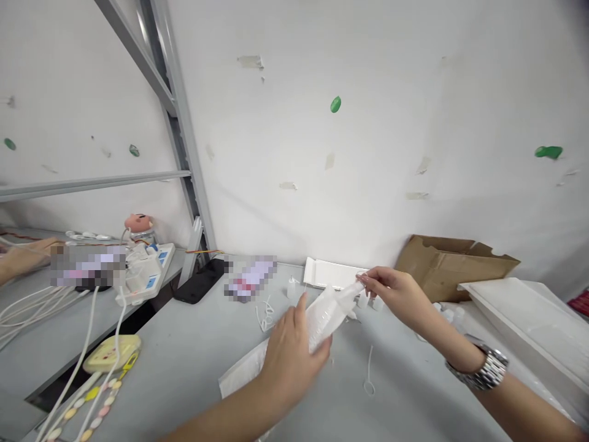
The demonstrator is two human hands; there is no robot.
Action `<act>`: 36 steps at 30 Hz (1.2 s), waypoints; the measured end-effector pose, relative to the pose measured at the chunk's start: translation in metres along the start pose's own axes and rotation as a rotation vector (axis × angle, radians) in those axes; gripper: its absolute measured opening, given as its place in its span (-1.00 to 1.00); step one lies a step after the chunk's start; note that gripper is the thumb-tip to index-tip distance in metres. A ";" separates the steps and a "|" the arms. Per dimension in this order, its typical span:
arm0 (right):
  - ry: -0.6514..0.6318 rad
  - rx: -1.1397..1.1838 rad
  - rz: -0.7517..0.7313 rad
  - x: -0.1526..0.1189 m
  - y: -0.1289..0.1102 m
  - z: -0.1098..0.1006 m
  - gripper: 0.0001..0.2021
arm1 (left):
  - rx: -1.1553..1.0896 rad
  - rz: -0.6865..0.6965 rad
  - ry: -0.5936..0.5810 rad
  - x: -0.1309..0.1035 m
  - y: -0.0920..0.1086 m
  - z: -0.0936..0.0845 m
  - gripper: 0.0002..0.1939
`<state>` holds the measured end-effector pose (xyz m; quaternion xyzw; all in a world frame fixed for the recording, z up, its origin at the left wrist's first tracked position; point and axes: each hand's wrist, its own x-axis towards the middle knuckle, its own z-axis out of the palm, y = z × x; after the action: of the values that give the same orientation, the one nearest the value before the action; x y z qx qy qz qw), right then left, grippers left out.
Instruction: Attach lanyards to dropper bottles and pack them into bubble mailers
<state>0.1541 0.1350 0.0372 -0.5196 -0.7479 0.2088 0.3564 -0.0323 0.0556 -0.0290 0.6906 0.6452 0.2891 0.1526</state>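
A long, whitish plastic sleeve [324,316], see-through and wrinkled, stretches slantwise between my hands above the grey table. My left hand [292,353] is closed round its lower part, the thumb on the near side. At the upper end, my right hand [391,291] pinches the narrowed tip between thumb and fingers; a thin loop seems to show at the fingertips, but its detail is too small to make out. A flat white tray or box [317,271] lies behind the sleeve. Loose on the table are a white looped tie [369,377] and a small white bottle [291,288].
At the right are a brown cardboard box [453,261] and white packaging [529,319]. A black phone [202,281] lies near the metal post [184,123]. Further left are a power strip [147,273], white cables, a yellow rounded case [113,354] and another person's hand [30,258].
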 end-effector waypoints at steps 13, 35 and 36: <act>-0.711 0.296 -0.002 0.003 -0.002 0.010 -0.74 | -0.040 0.068 -0.055 -0.011 0.004 0.005 -0.39; -0.519 0.236 -0.042 0.077 -0.005 0.090 -0.56 | -0.070 0.056 -0.017 -0.007 0.006 -0.002 -0.34; -0.523 0.241 -0.048 0.078 -0.004 0.099 -0.59 | -0.070 0.058 -0.021 -0.007 0.006 -0.002 -0.34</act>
<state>0.0614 0.2116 -0.0008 -0.3843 -0.7961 0.4147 0.2157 -0.0281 0.0477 -0.0253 0.7062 0.6128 0.3085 0.1748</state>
